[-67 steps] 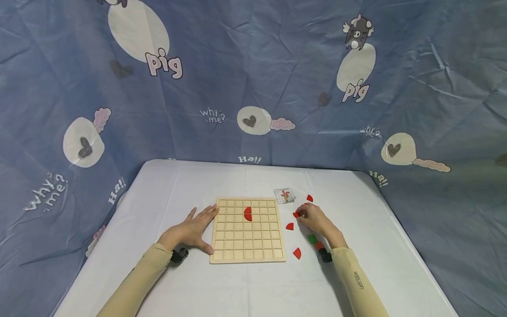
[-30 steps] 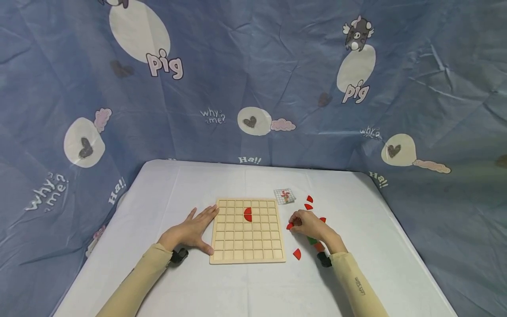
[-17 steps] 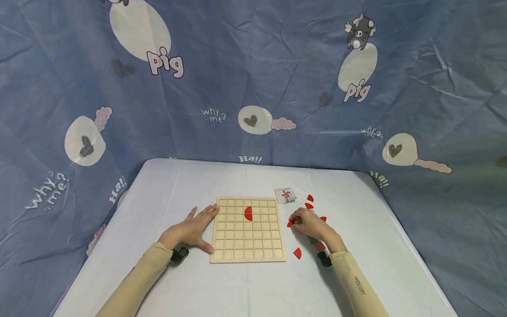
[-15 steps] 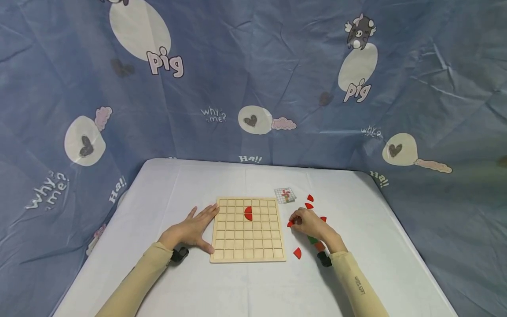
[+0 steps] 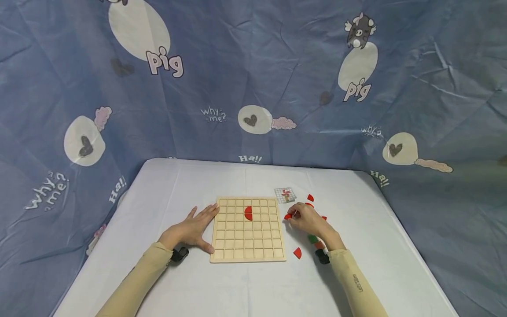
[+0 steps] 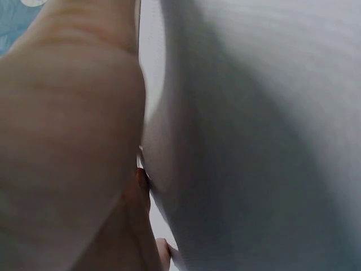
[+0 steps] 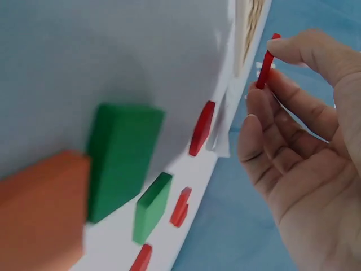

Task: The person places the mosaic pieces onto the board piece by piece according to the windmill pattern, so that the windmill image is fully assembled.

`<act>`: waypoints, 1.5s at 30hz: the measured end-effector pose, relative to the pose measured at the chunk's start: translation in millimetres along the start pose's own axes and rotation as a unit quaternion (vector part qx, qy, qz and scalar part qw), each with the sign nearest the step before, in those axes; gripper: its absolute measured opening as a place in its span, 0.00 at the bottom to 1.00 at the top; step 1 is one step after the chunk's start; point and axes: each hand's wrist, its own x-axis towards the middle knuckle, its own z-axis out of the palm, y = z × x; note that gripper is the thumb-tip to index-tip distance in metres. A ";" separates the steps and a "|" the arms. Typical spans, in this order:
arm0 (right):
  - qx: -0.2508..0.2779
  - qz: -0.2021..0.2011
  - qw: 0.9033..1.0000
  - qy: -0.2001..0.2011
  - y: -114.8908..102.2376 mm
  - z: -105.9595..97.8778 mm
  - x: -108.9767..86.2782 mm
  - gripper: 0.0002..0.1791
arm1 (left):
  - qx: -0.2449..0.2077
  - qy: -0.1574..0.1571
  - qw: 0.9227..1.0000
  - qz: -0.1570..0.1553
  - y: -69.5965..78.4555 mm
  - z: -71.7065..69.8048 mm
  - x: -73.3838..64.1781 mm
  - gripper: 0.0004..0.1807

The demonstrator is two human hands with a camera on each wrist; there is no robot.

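My left hand [image 5: 192,230] lies spread, fingers and thumb at the left edge of a pale wooden grid board [image 5: 239,233]. Two red quarter-circle pieces, an upper one [image 5: 248,210] and a lower one [image 5: 248,217], sit in adjacent board cells and form a half disc. Just off the board's right edge, my right hand [image 5: 310,220] pinches a red quarter-circle piece [image 7: 268,65] between thumb and fingertips. The right wrist view shows this piece edge-on, above the table. The left wrist view shows mostly the hand's underside and white cloth.
A small pattern card [image 5: 285,195] lies beyond the board's upper right corner. Loose red pieces lie at the far right [image 5: 310,198] and nearer the front [image 5: 297,253]. Under the right wrist are green blocks [image 7: 124,164] and an orange block [image 7: 45,212].
My right hand has moved left from the loose pieces, reached the red piece beside the board, and now carries it slightly away from me. My left hand has stayed put.
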 end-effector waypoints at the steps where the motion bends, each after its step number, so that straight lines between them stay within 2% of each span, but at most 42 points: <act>1: 0.002 -0.008 1.000 0.002 -1.4 -0.5 1.1 0.09 | -0.001 -0.001 1.000 0.000 -0.5 0.6 0.1 0.78; 8: -0.010 -0.030 1.000 -0.001 -17.3 0.9 11.9 0.09 | -0.001 0.002 1.000 0.001 -2.5 2.8 0.9 0.78; 13: -0.020 -0.064 0.998 0.004 -31.5 5.3 20.7 0.10 | 0.000 0.003 1.000 0.000 -2.0 1.7 0.4 0.78; 23: -0.020 -0.112 0.993 -0.034 -54.9 25.2 35.2 0.11 | -0.001 -0.003 1.000 -0.002 -1.4 1.3 -0.6 0.78; 30: -0.043 -0.112 0.992 -0.048 -64.0 37.8 41.9 0.09 | 0.007 -0.001 1.000 -0.001 -1.7 0.7 0.5 0.78; 45: -0.018 -0.125 0.989 -0.077 -64.9 46.7 47.5 0.08 | 0.001 -0.005 1.000 -0.005 -2.8 0.2 0.1 0.78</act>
